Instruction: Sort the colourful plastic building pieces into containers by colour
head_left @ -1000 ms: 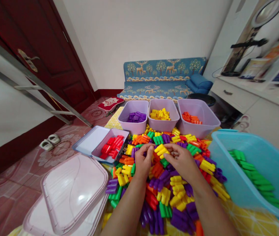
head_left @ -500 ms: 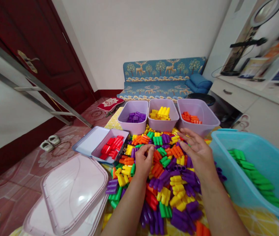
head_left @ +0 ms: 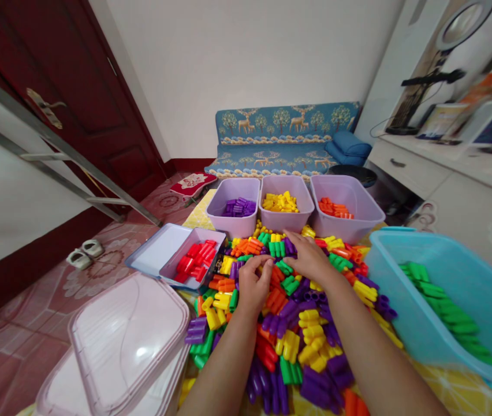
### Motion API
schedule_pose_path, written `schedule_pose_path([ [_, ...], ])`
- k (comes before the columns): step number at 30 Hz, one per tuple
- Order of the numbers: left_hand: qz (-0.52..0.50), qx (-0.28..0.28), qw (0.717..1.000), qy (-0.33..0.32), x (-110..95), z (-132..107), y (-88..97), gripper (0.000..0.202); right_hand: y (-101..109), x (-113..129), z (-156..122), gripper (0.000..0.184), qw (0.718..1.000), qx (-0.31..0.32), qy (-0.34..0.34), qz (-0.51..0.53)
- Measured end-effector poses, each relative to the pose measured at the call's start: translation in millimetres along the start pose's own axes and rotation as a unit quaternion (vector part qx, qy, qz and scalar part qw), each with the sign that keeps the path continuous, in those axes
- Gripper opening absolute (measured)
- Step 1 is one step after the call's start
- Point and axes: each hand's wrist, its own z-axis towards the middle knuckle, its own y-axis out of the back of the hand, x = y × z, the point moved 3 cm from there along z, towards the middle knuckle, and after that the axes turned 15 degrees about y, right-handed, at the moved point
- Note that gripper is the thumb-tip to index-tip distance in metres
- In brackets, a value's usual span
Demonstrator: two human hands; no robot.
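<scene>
Loose plastic building pieces in purple, yellow, green, orange and red, shaped like joined tubes, cover the table in a heap. Over its middle, my left hand (head_left: 254, 284) is curled with thumb and fingers close together; whatever they may hold is hidden. Just right of it, my right hand (head_left: 310, 261) reaches low over the pile, fingers apart, nearest a purple piece (head_left: 289, 247) and a green piece (head_left: 277, 249). Behind the heap stand lilac bins with purple pieces (head_left: 239, 207), yellow pieces (head_left: 280, 202) and orange pieces (head_left: 335, 208).
At left, a smaller box holds red pieces (head_left: 196, 260), beside stacked clear lids (head_left: 131, 335). A large turquoise bin (head_left: 406, 323) with green pieces (head_left: 445, 312) stands at right. Beyond are a blue patterned sofa (head_left: 280, 138), a metal ladder (head_left: 55, 138) and a white cabinet (head_left: 423, 167).
My right hand has moved left and down to the heap, closer to my left hand. A yellow piece that was over the middle bin now lies among the others there. My left hand stays put.
</scene>
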Motion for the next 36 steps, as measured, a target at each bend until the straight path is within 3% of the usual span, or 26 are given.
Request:
schedule_pose_path([
  [4, -0.011, -0.004, 1.0, 0.001, 2, 1, -0.8, 0.021, 6, 5, -3, 0.051, 0.999, 0.024, -0.02, 0.022],
  [9, -0.014, -0.006, 1.0, -0.021, 5, 2, -2.3, 0.02, 13, 27, -28, 0.046, 0.987, 0.034, -0.023, 0.153],
  [13, 0.02, 0.025, 0.999, -0.044, 0, -1, -2.2, 0.023, 10, 38, -47, 0.04, 0.973, 0.008, -0.035, 0.228],
  [18, 0.071, 0.08, 0.991, -0.079, -6, -5, -4.9, 0.028, 6, 38, -49, 0.03, 0.952, -0.049, -0.067, 0.293],
  [23, 0.016, 0.083, 0.995, -0.054, 1, -4, -6.9, 0.035, 1, 40, -45, 0.033, 0.915, -0.089, -0.089, 0.383],
  [29, -0.052, 0.07, 0.996, -0.006, 8, -1, -6.4, 0.034, -2, 47, -43, 0.04, 0.913, -0.088, -0.078, 0.392],
  [36, -0.086, 0.053, 0.995, 0.015, 9, 1, -4.3, 0.023, 4, 50, -43, 0.034, 0.899, -0.154, -0.101, 0.397],
])
